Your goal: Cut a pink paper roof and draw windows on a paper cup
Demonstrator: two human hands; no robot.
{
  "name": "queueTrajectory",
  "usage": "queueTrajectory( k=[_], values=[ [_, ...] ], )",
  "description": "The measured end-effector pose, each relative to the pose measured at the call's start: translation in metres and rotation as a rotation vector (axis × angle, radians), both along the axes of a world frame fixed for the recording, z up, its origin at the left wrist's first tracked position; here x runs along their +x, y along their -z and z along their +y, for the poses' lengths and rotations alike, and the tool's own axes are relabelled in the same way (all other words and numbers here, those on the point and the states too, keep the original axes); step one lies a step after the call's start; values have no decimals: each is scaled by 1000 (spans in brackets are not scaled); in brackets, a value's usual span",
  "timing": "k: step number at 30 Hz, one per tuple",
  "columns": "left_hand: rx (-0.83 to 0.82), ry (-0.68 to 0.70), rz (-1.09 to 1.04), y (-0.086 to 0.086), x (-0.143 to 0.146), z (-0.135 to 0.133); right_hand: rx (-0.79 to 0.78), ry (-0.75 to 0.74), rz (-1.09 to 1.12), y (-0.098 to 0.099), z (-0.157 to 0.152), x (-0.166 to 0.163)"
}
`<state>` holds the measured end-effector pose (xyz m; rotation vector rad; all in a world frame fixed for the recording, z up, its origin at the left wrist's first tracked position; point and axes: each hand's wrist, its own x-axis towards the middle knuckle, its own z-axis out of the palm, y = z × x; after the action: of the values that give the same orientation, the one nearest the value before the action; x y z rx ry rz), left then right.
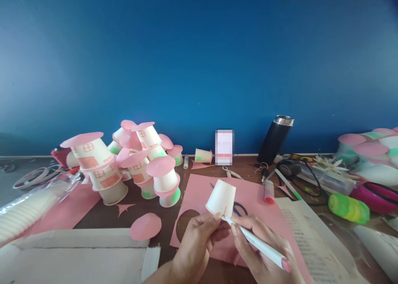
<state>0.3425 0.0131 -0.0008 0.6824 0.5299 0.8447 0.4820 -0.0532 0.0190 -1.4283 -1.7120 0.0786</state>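
One white paper cup [220,195], upside down and tilted, is held above a large pink sheet [199,188] in the head view. The person's left hand [199,236] pinches its rim between thumb and fingers; the right hand's [264,242] fingers pinch a white marker [261,247], its tip at the rim beside a short red line. Scissors [240,209] lie on the sheet, partly hidden by the cup, and both hands cover the sheet's near part. Left of the sheet crowd stacked cups [101,161] with pink disc tops and drawn windows; nearer its edge lies a loose pink disc [145,226], with a white cardboard piece [77,255] in front. Beyond the sheet, on the brown worktop [168,215], are a fallen cup [202,156], pliers [233,173] and a black bottle [273,141]. At its right edge stands a glue stick [269,190]; printed paper [303,222] and a yellow-green bottle [348,208] lie farther right.
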Motion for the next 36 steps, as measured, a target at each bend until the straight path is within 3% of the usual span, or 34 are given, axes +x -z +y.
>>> queueTrajectory(
  k=[8,19,28,36],
  values=[
    [31,11,-25,2,0,0,-62,-16,31,1,-4,0],
    [-6,7,-11,-1,0,-1,-22,-32,13,1,0,-1],
    [-251,-159,-20,0,2,3,41,-2,90,-5,-4,3],
    [-210,-132,-12,1,3,3,46,46,37,-5,1,11]
  ],
)
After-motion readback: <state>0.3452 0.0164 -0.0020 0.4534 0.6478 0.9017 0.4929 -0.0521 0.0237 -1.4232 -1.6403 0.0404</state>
